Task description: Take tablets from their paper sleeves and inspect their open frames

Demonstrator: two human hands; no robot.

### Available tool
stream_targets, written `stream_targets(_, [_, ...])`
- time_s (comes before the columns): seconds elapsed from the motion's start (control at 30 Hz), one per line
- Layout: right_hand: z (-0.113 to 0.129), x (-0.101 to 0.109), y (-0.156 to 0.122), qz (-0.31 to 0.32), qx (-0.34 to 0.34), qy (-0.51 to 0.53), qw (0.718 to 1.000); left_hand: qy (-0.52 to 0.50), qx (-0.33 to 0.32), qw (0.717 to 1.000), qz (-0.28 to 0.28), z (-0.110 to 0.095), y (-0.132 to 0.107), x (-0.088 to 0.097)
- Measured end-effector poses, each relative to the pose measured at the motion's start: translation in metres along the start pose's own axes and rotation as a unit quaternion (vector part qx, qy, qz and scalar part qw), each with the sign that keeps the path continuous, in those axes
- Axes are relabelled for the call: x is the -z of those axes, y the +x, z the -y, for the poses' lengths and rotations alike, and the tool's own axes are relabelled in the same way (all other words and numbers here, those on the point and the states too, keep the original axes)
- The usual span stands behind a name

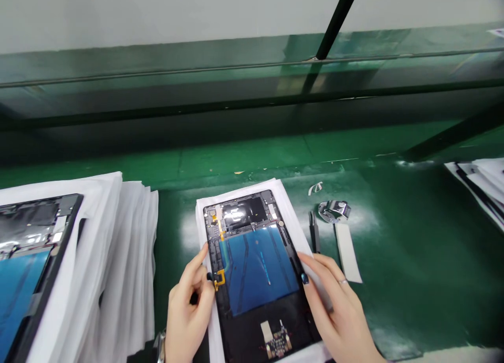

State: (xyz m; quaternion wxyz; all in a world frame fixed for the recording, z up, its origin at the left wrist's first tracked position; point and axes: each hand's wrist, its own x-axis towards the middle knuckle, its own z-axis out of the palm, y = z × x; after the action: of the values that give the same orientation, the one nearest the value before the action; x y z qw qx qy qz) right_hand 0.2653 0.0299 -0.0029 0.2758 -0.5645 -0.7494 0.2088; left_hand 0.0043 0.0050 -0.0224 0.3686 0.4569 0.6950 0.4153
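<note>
Here we are at the green worktop (pixel 425 231), and both hands are on the job: the left hand (pixel 189 305) and the right hand (pixel 338 305) have an opened black tablet (pixel 255 268) between them, its back off and its insides showing. The left grip is closed up, fingers curled and thumb pressed against the tablet's lower left edge, while the right grip is wider, its fingers (pixel 328 284) spread along the right edge with the thumb lying against the frame. The tablet sits right between the two grips, tilted slightly and resting on a white foam sheet (pixel 289 210). Just above the left grip runs a yellow flex cable (pixel 219 279), and a blue panel (pixel 258 268) fills the middle of the tablet, with a small circuit board (pixel 277 342) down at the end nearest the camera. Beyond the right grip lie black tweezers (pixel 314 231), a crumpled piece of silver film (pixel 334 210) and a white paper strip (pixel 347 252), all well within reach. Out past the left grip, a second opened tablet (pixel 27 258) sits on a thick stack of white sheets (pixel 134 263), and far beyond the right grip, more white sheets (pixel 480 184) poke in at the frame's edge.
</note>
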Motion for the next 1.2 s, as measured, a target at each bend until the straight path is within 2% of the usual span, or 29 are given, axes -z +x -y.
stream_targets(0.13, [-0.008, 0.009, 0.009, -0.028, 0.013, 0.003, 1.0, 0.009, -0.042, 0.999, 0.01, 0.002, 0.003, 0.0])
stream_targets(0.23, [-0.023, 0.023, 0.033, -0.097, 0.034, -0.041, 0.994, 0.017, -0.076, 0.997, 0.01, -0.001, 0.005, -0.001])
stream_targets(0.33, [-0.042, 0.032, 0.062, -0.152, 0.049, -0.127, 0.979, 0.015, -0.083, 0.996, 0.012, 0.001, 0.005, -0.002])
stream_targets(0.43, [-0.058, 0.031, 0.081, -0.167, 0.04, -0.165, 0.971, 0.002, -0.068, 0.998, 0.013, 0.008, 0.005, 0.0])
stream_targets(0.53, [-0.066, 0.025, 0.084, -0.194, 0.029, -0.155, 0.968, -0.028, -0.036, 0.999, 0.022, 0.011, 0.004, 0.002])
stream_targets(0.6, [-0.069, 0.023, 0.081, -0.212, 0.03, -0.141, 0.967, -0.049, -0.006, 0.998, 0.025, 0.006, 0.003, 0.001])
stream_targets(0.67, [-0.071, 0.023, 0.079, -0.222, 0.023, -0.133, 0.966, -0.069, 0.03, 0.997, -0.004, -0.001, 0.001, -0.002])
stream_targets(0.8, [-0.073, 0.028, 0.078, -0.221, -0.024, -0.096, 0.97, -0.103, 0.089, 0.987, -0.087, -0.016, 0.0, -0.011])
stream_targets(0.9, [-0.076, 0.033, 0.079, -0.208, -0.093, -0.011, 0.974, -0.103, 0.104, 0.984, -0.103, -0.02, 0.001, -0.014])
stream_targets(1.03, [-0.079, 0.036, 0.081, -0.189, -0.193, 0.088, 0.959, -0.098, 0.113, 0.983, -0.107, -0.02, 0.002, -0.014])
stream_targets(1.2, [-0.075, 0.034, 0.085, -0.176, -0.241, 0.156, 0.942, -0.096, 0.128, 0.98, -0.117, -0.022, 0.003, -0.015])
